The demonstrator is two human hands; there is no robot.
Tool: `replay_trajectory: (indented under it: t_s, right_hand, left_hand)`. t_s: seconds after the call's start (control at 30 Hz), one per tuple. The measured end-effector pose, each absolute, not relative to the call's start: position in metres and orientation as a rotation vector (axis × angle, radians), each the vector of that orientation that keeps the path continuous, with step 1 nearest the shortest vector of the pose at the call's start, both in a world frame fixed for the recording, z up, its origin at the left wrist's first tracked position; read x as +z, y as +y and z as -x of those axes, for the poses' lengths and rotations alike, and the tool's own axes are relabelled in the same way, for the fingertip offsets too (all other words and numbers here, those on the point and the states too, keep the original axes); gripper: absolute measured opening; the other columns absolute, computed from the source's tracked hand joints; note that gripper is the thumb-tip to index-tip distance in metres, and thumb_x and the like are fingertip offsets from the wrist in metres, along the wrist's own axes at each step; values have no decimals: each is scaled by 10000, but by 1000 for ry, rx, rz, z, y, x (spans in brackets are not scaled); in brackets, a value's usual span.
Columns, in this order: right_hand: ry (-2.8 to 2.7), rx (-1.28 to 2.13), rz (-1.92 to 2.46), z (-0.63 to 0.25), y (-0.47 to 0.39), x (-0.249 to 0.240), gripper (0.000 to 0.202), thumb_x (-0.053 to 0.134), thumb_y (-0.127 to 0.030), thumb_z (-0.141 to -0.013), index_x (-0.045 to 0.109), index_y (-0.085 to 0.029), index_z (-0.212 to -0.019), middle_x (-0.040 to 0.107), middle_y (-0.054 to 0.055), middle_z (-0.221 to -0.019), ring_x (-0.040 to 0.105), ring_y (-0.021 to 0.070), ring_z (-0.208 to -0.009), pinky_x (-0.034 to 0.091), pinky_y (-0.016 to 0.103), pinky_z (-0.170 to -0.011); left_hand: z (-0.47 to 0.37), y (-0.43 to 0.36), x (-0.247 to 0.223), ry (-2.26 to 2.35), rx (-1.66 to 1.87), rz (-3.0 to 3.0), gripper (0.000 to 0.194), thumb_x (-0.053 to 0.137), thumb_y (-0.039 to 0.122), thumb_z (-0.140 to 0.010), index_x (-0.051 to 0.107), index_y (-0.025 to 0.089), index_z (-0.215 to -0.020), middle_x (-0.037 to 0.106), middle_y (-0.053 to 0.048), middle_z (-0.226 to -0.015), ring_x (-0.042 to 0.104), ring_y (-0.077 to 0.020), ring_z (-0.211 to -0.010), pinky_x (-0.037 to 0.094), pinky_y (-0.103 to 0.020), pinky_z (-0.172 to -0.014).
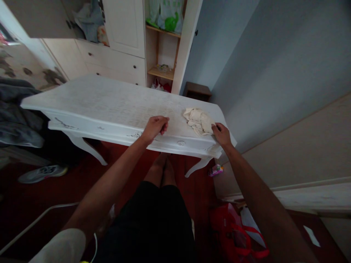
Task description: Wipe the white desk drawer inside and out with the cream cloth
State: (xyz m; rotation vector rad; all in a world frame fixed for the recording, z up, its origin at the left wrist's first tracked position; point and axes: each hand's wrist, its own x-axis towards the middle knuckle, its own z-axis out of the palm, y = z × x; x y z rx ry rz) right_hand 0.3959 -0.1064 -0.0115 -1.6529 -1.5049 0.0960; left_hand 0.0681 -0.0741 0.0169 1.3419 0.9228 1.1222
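Pinching the corner of a crumpled cream fabric cloth [199,121], the right hand [222,134] is at the right end of a long, white, curved-legged table [109,96]. The cloth lies on top, near the table's front edge. The left hand [155,128], loosely curled with nothing visible inside, hovers above that edge. A hard tug toward that side could drag the cloth off.

The cloth [199,121] is cream. The desk [87,93] is white, its top mottled with grey-brown smudges [148,109], its front bearing dark scrolling ornament [135,135]. The cabinet [124,27] is off-white with dark knobs [134,67], the wall [265,69] grey-blue, the floor [201,186] deep red. Shorts [153,219] are black, the bag [223,221] red; the shoe [42,174], in dim light, seems grey with a yellowish end.
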Motion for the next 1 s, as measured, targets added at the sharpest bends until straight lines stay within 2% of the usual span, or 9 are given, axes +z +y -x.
replay_trajectory:
  t_s: [0.13, 0.27, 0.43, 0.6, 0.77, 1.0]
  right_hand:
    - [-1416, 121, 1624, -399, -105, -13, 334, 549, -514, -811, 685, -218, -884, 699, 52, -868, 616, 243, -824, 470, 381, -806]
    - [-1083, 178, 1449, -409, -97, -19, 329, 538, -515, -811, 663, -213, -785, 692, 53, -849, 642, 223, -854, 500, 366, -799]
    - [-643, 369, 1131, -418, -89, -20, 269, 578, -424, -818, 581, -211, -654, 622, -14, -661, 601, 111, -616, 510, 250, -630]
    - [-451, 510, 992, -419, -95, -12, 305, 572, -307, -869, 494, -207, -591, 497, -70, -493, 490, 65, -454, 404, 167, -433]
    - [-461, 739, 844, -419, -109, -4, 395, 571, -360, -878, 401, -209, -555, 321, -102, -401, 356, 58, -354, 353, 182, -380]
    - [-489, 735, 834, -414, -115, -2, 395, 594, -355, -857, 412, -200, -543, 302, -103, -394, 338, 51, -347, 319, 188, -375]
  left_hand:
    - [-54, -13, 24, 1112, 1282, -1573, 300, 524, 231, -830, 533, 149, -541, 502, 24, -477, 432, -68, -413, 326, -197, -445]
    - [-48, 19, 10, 1195, 1250, -1570, 271, 515, 268, -821, 551, 151, -580, 525, 17, -509, 442, -80, -409, 323, -205, -425]
    - [-46, 22, 3, 1184, 1231, -1564, 268, 519, 312, -805, 561, 155, -591, 539, 13, -522, 446, -87, -414, 336, -208, -414]
    - [-46, 20, 3, 1165, 1256, -1515, 266, 526, 328, -796, 554, 160, -591, 537, 14, -523, 441, -87, -421, 336, -206, -408]
    - [-46, 16, 4, 1168, 1252, -1511, 269, 525, 331, -800, 558, 157, -597, 545, 14, -527, 440, -81, -418, 337, -199, -410]
    - [-44, 14, 5, 1159, 1266, -1509, 260, 531, 325, -794, 566, 156, -599, 553, 14, -529, 445, -80, -428, 354, -196, -424]
